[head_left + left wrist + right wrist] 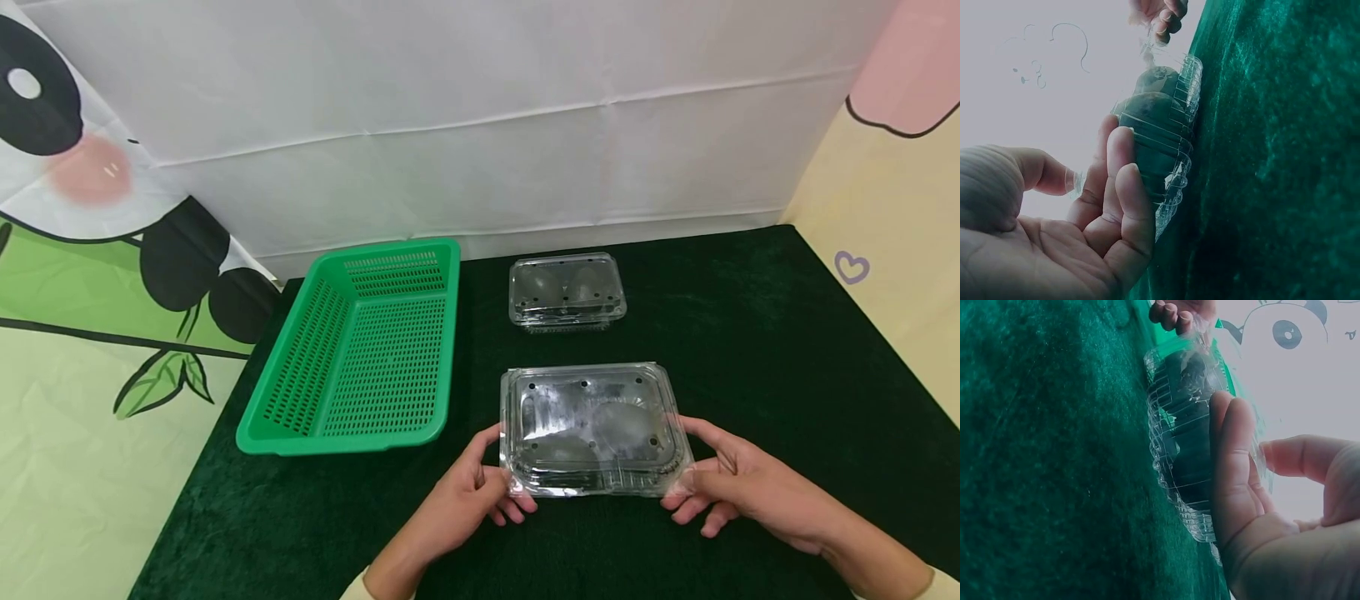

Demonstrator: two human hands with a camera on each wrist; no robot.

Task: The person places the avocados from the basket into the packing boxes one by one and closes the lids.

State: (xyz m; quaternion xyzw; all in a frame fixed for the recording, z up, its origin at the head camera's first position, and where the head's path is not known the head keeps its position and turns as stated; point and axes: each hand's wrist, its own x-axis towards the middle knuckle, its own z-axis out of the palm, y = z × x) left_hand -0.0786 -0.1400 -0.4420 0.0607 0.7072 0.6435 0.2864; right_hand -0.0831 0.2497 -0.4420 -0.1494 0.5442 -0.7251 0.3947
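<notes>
A clear plastic clamshell box (570, 396), closed and with small round holes in its lid, is between the two hands in the head view. My left hand (468, 496) pinches its near left corner, thumb on the rim and fingers below. The near right corner is pinched by my right hand (742, 479) in the same way. Through the plastic show two large rounded objects (622, 423), dark in both wrist views; their kind cannot be told. Ribbed sides of the box (1154, 150) face the cloth in the left wrist view. Whether its base touches the cloth is unclear.
A green slotted plastic basket (253, 433) stands to the left. Behind the held box sits a smaller-looking clear clamshell (566, 287), also with two rounded objects inside. Dark green cloth (750, 350) covers the table. White sheeting (480, 183) hangs behind it, with printed sheets at both sides.
</notes>
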